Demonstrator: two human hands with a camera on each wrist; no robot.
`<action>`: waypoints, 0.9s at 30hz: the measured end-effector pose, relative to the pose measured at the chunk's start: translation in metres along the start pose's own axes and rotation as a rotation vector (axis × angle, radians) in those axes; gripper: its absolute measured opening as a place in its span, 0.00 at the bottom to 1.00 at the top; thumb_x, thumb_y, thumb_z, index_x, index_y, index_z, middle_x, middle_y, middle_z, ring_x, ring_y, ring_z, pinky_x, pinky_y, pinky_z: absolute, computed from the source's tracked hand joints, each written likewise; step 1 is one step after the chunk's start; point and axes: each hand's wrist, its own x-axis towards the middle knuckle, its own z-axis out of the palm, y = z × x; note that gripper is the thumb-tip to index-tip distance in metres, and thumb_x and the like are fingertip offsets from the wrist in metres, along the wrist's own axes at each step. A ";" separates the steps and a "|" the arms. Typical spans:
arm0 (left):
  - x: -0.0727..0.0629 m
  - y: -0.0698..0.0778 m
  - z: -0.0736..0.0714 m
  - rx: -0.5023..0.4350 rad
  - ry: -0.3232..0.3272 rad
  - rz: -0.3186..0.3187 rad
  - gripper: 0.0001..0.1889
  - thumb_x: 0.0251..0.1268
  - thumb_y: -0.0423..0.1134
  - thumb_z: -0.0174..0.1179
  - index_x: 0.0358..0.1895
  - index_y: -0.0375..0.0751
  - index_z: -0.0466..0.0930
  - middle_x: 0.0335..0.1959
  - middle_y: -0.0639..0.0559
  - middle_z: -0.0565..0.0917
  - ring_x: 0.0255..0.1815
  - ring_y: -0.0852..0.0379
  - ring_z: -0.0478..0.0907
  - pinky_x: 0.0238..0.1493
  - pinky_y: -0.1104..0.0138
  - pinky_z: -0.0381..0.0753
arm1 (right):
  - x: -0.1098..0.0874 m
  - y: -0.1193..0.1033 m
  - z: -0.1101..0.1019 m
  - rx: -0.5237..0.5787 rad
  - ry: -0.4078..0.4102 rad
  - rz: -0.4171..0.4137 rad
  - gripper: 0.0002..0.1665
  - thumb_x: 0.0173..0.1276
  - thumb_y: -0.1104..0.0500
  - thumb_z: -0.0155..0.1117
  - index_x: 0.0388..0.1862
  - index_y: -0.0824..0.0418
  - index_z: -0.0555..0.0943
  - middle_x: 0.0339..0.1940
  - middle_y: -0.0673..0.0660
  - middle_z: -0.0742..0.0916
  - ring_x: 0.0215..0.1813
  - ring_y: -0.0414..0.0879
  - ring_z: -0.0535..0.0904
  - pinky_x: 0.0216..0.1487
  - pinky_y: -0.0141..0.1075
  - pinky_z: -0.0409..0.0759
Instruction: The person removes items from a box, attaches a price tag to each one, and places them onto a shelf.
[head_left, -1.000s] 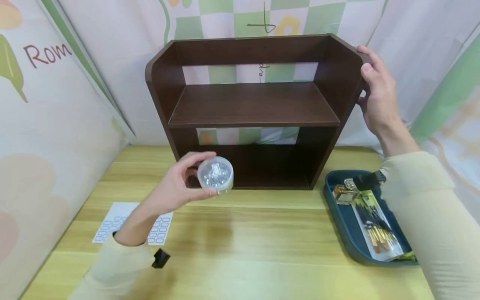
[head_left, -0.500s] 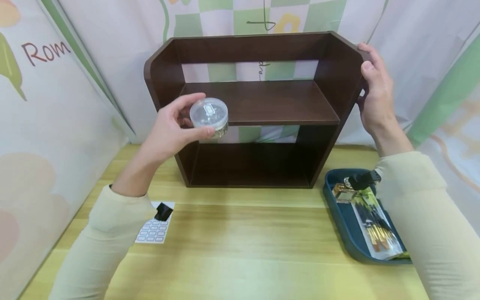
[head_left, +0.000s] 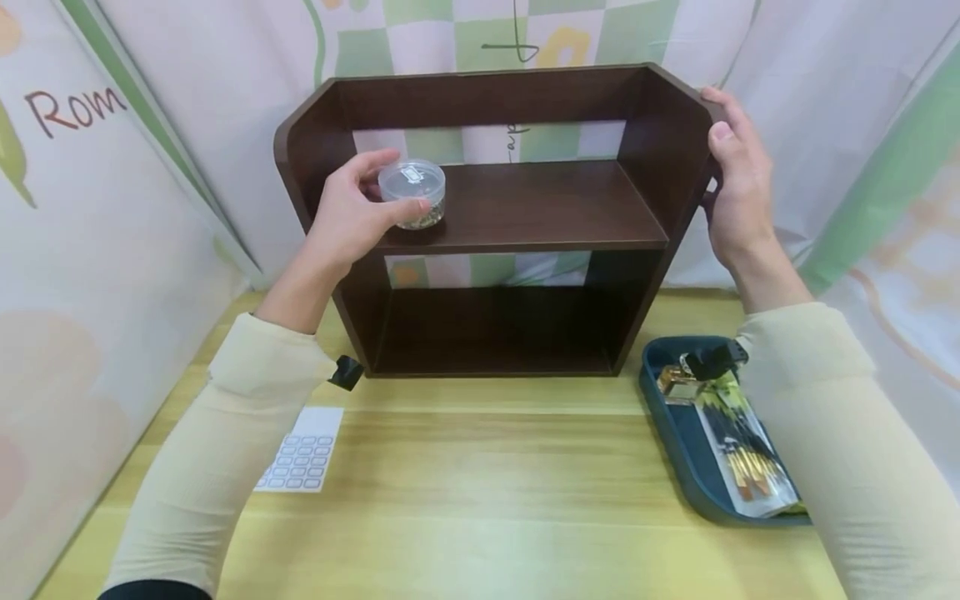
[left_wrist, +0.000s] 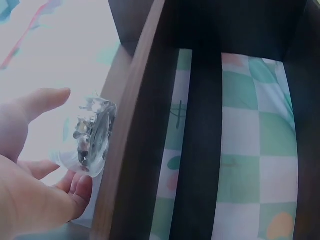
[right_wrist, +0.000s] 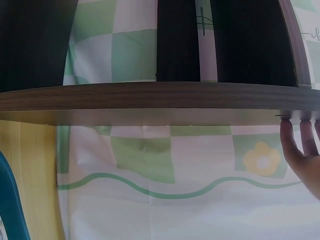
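Note:
A dark brown two-tier shelf (head_left: 551, 204) stands upright at the back of the table. My left hand (head_left: 348, 208) holds a clear round jar (head_left: 414, 187) with a translucent lid, between thumb and fingers. The jar is at the left end of the upper tier; small silvery pieces show through its wall in the left wrist view, where my left hand (left_wrist: 40, 185) is around it. My right hand (head_left: 738, 183) rests against the upper right side of the shelf. In the right wrist view, fingertips of my right hand (right_wrist: 305, 155) touch that panel's outer face.
A dark blue tray (head_left: 686, 467) at the right holds a pack of paintbrushes (head_left: 742, 450) and a small gold-toned glass bottle (head_left: 678, 387). A sheet of blue-outlined labels (head_left: 303, 454) lies at left, partly under my sleeve. Patterned cloth (head_left: 150, 208) hangs around the table.
My left hand has lifted the jar from in front of the lower tier to the left end of the upper tier. My right hand has stayed against the shelf's side.

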 end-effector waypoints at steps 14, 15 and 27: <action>0.037 -0.004 -0.002 0.051 0.003 -0.158 0.39 0.61 0.39 0.70 0.74 0.42 0.63 0.73 0.47 0.65 0.65 0.54 0.67 0.65 0.69 0.69 | -0.002 0.002 0.001 -0.042 0.011 -0.028 0.26 0.72 0.51 0.56 0.68 0.50 0.77 0.48 0.62 0.80 0.43 0.50 0.75 0.37 0.38 0.75; 0.039 -0.005 -0.001 0.051 0.005 -0.160 0.39 0.61 0.38 0.70 0.75 0.42 0.62 0.73 0.47 0.65 0.65 0.54 0.67 0.65 0.70 0.69 | -0.003 0.002 0.001 -0.041 0.012 -0.026 0.26 0.72 0.51 0.56 0.68 0.50 0.77 0.48 0.62 0.80 0.44 0.51 0.75 0.37 0.38 0.75; 0.049 -0.006 0.003 0.087 0.004 -0.200 0.40 0.63 0.40 0.68 0.76 0.38 0.59 0.73 0.46 0.64 0.66 0.55 0.65 0.65 0.71 0.68 | -0.002 0.001 0.003 -0.065 0.007 -0.020 0.27 0.72 0.50 0.56 0.69 0.48 0.77 0.50 0.62 0.79 0.46 0.51 0.75 0.39 0.40 0.74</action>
